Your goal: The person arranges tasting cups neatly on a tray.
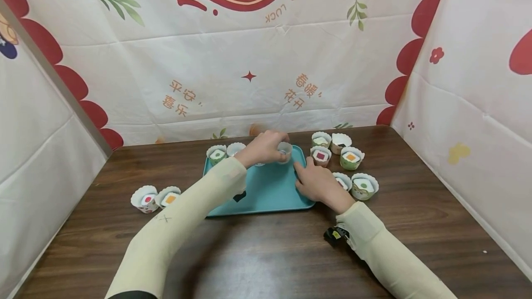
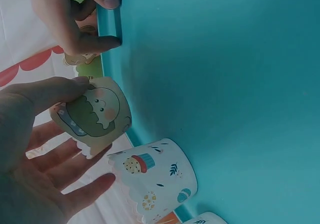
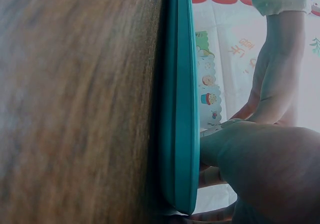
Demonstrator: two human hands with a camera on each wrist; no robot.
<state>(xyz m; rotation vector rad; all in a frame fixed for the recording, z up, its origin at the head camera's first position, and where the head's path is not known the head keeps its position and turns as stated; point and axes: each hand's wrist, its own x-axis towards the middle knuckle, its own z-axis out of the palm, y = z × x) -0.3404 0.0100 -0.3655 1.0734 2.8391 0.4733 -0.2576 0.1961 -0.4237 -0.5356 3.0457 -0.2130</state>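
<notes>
In the head view, we saw a teal rectangular plastic tray (image 1: 266, 193) on a dark brown wooden table (image 1: 266, 253), cups lined along its far edge, probably to keep them in a tidy row. At the row's left stood a scallop-rimmed green paper cup with a green-dotted white filling (image 1: 216, 154), next to a scallop-rimmed white paper cup (image 1: 236, 148). At its right end the left hand (image 1: 266, 147) held a beige cartoon-print paper cup (image 1: 284, 153) (what lay inside, we could not make out). The right hand (image 1: 316, 181) rested at the tray's right edge, we judged to steady it. More scalloped paper cups (image 1: 351, 158) stood on the table to both sides.

In the left wrist view, the left thumb pressed the held cup's wall while the fingers lay spread around its other side, parted about the cup's width; a light hold, we supposed, to spare the paper. A cupcake-print white paper cup (image 2: 156, 176) stood just beside it. The right thumb and forefinger, loosely bent and apart, touched the rim.

In the right wrist view, the right hand hung over the tray's side, its other fingers partly hidden
</notes>
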